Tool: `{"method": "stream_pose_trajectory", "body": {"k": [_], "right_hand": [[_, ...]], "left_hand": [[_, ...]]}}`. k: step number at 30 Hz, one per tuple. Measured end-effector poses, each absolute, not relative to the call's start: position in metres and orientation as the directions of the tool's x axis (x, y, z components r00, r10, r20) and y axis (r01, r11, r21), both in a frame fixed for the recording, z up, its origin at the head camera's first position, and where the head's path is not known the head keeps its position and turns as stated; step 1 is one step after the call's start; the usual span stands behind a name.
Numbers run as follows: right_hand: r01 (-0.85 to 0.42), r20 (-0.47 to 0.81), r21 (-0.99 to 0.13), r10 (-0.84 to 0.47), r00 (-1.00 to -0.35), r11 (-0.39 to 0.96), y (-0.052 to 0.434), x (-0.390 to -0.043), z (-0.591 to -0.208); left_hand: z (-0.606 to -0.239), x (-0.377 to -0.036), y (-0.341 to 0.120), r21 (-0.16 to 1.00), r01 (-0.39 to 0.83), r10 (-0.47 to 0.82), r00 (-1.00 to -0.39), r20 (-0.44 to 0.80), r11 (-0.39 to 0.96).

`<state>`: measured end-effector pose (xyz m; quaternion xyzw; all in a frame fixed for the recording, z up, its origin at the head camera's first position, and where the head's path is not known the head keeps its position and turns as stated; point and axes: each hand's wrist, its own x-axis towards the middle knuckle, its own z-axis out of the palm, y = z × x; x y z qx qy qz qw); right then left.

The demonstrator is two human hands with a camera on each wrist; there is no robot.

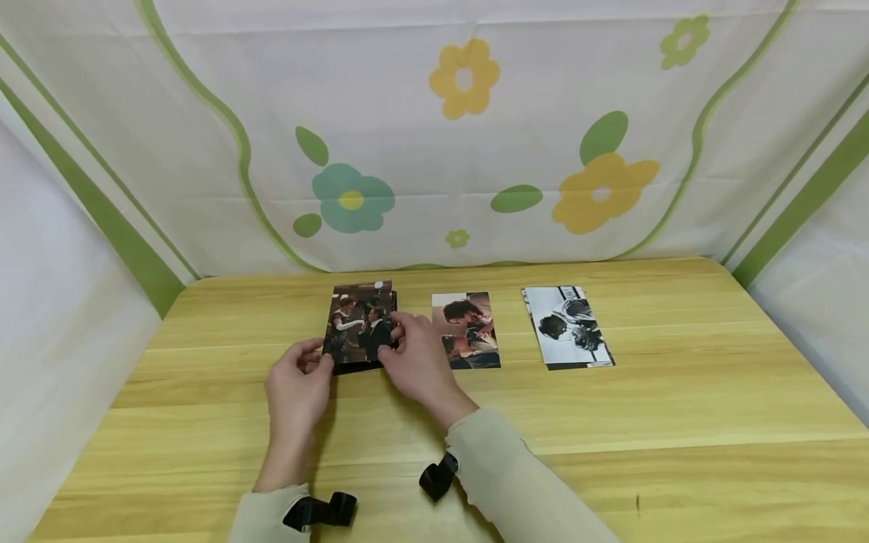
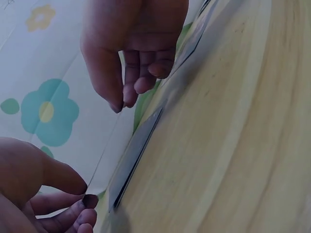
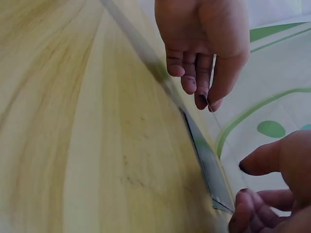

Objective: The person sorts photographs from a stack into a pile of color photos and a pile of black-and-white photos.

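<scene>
In the head view a dark colour photo card, showing people in formal dress, is held tilted above a small pile of dark cards at the left. My left hand pinches its lower left edge between thumb and fingers. At its right edge, my right hand grips with thumb and fingertips. The left wrist view has the left hand below and the right hand above, with the card seen nearly edge-on between them. In the right wrist view, the right hand shows some space between thumb and fingers.
Right of the hands lies a colour photo card of faces close together. Farther right is a small stack topped by a black-and-white photo card. Behind the wooden table hangs a white cloth with flower prints.
</scene>
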<state>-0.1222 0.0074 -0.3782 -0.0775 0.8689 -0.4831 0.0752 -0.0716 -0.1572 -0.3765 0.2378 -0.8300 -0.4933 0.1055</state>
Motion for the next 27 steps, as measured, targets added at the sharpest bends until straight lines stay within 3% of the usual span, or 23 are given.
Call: {"method": "stream_pose_trajectory", "body": {"k": [16,27], "right_hand": [[-0.017,-0.142,-0.771,-0.198,-0.97,0.637,0.003,-0.122,-0.381],[-0.08,-0.094,-0.78,-0.243,-0.965,0.62,0.017,-0.111,-0.372]], "left_hand": [[-0.388,-0.078,-0.16,0.837,-0.326,-0.499,-0.864,-0.075,0.439],[-0.382,-0.075,-0.156,0.878,-0.322,-0.557,-0.827,-0.08,0.353]]}}
